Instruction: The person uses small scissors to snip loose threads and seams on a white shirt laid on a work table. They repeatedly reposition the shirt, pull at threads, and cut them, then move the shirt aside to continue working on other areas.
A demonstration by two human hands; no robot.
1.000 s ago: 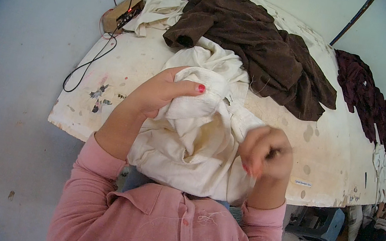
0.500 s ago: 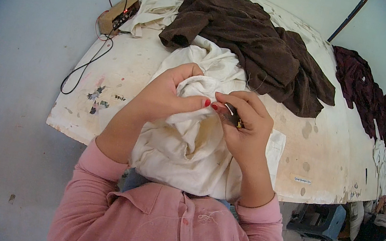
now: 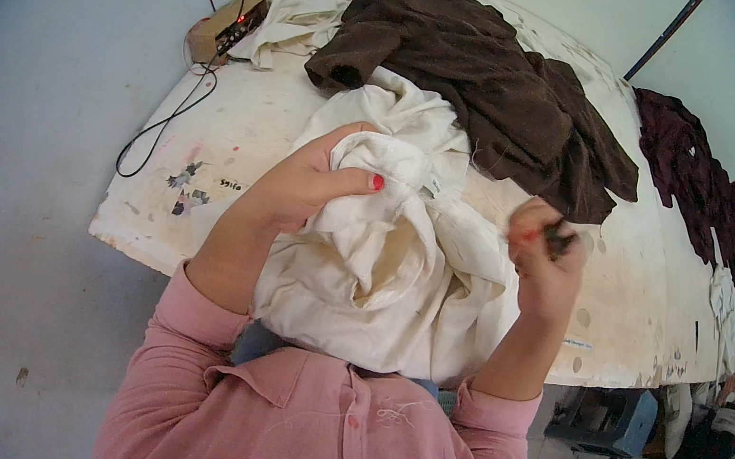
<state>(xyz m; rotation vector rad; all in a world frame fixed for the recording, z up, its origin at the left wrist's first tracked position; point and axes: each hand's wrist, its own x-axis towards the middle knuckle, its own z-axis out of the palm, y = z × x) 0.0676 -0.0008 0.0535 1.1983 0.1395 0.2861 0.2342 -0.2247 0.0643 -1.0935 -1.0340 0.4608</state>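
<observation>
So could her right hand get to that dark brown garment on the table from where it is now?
Probably yes. The right hand sits beside the dark brown garment, with only open table between, though it already pinches a small dark tool.

brown garment [image 3: 496, 86] heaped on table [image 3: 249, 129]; tan box [image 3: 216, 33] at its corner.

Cream garment [image 3: 400, 264] bunched (heavily creased) at table's near edge.
</observation>
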